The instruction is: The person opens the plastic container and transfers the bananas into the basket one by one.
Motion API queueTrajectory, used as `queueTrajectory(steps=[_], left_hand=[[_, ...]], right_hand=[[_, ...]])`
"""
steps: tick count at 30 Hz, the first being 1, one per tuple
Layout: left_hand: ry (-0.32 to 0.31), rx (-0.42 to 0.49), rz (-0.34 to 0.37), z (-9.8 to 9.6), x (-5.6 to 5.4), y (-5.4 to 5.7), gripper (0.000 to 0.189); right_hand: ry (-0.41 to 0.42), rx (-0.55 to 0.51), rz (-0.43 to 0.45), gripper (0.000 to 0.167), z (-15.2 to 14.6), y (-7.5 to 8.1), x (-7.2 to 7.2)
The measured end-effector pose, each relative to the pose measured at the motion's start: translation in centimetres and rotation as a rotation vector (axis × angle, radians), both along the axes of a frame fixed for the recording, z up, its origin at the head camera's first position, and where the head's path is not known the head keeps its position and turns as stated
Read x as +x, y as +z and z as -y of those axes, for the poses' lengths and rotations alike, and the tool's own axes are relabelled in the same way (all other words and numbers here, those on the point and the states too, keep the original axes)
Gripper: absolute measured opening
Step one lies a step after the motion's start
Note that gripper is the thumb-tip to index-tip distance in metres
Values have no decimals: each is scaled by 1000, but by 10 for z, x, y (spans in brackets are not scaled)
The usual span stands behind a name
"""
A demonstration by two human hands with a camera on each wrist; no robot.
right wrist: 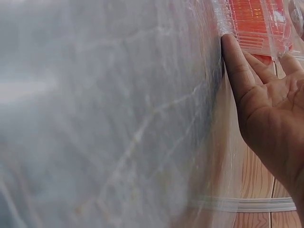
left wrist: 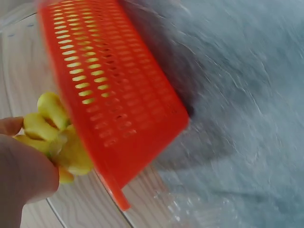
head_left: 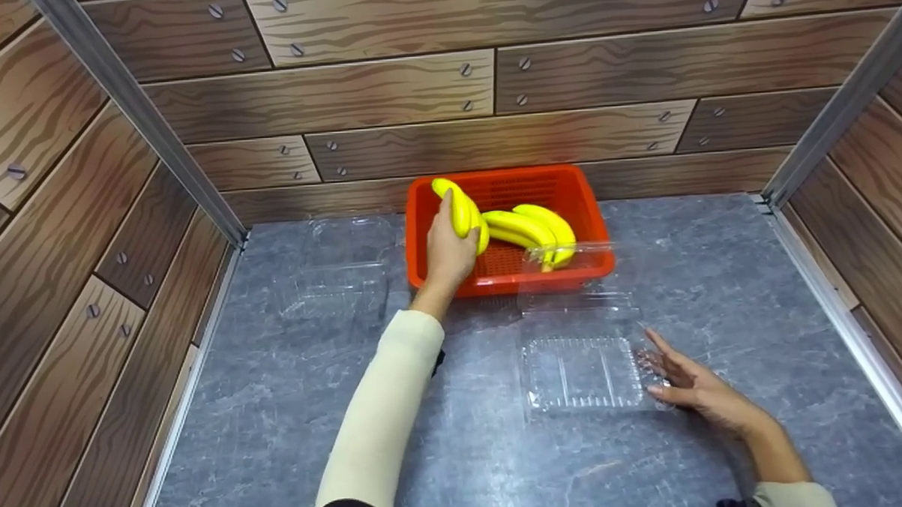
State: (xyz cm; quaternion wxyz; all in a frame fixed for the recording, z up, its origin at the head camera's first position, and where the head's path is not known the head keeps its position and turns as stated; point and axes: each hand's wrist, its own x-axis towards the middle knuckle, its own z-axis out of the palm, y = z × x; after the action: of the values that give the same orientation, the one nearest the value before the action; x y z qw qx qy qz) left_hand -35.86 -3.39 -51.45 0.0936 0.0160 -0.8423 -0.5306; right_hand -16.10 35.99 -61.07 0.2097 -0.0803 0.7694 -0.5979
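Note:
In the head view my left hand (head_left: pixel 451 247) grips a bunch of yellow bananas (head_left: pixel 461 212) over the left part of a red basket (head_left: pixel 497 286). More bananas (head_left: pixel 529 228) lie inside the basket. From the left wrist view, the held bananas (left wrist: pixel 47 123) show beside the basket's slotted wall (left wrist: pixel 118 137), with my thumb and fingers round them. Lower right, a clear plastic clamshell box (head_left: pixel 584 373) stands with its lid raised, overlapping the basket's front. My right hand (head_left: pixel 707 395) is at the box's right side, fingers extended; its fingertips (right wrist: pixel 230 42) are right at the clear plastic.
Another clear plastic box (head_left: pixel 336 291) stands on the grey marbled tabletop (head_left: pixel 473 448), left of the basket. Wood-patterned walls (head_left: pixel 408 90) with metal corner strips (head_left: pixel 839 97) enclose the back and both sides. The basket stands close to the back wall.

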Motion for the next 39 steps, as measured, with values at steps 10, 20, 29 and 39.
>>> queueTrajectory(steps=[10,20,29,39], left_hand=[[-19,-415,160,-9,3,-13,71],[-78,-538,282,-6,-3,-14,84],[-27,-560,195,-8,5,-14,68],[27,-465,-107,-17,36,-17,54]], right_hand=[[4,17,30,98,1,-2,1],[10,2,42,100,4,2,-1],[-15,60,-2,101,2,3,-1],[-2,1,-18,99,2,1,-1]])
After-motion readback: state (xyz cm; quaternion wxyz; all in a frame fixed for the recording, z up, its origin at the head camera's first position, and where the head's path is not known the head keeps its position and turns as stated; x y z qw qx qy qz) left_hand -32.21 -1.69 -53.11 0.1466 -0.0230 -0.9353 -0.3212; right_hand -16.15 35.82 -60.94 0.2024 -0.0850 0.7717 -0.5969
